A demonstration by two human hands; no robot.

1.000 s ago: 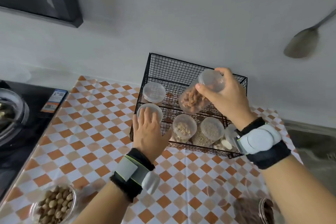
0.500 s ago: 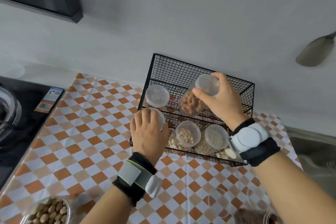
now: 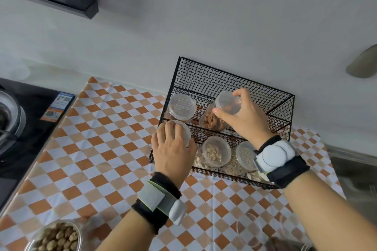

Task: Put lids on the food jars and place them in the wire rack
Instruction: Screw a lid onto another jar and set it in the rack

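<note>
The right hand (image 3: 243, 117) is lowering its lidded nut jar (image 3: 218, 115), pinched at the lid, into the wire rack (image 3: 230, 79)'s upper tier, while the left hand (image 3: 173, 154) is cupping a capped jar (image 3: 184, 129) beneath its fingers at the rack's front corner; placement looks nearly complete.

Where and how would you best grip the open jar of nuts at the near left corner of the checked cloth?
Probably by its round side wall, just under the rim, coming from above and the right. The open jar of nuts stands upright without a lid, so gripping across the mouth risks touching the food.
</note>
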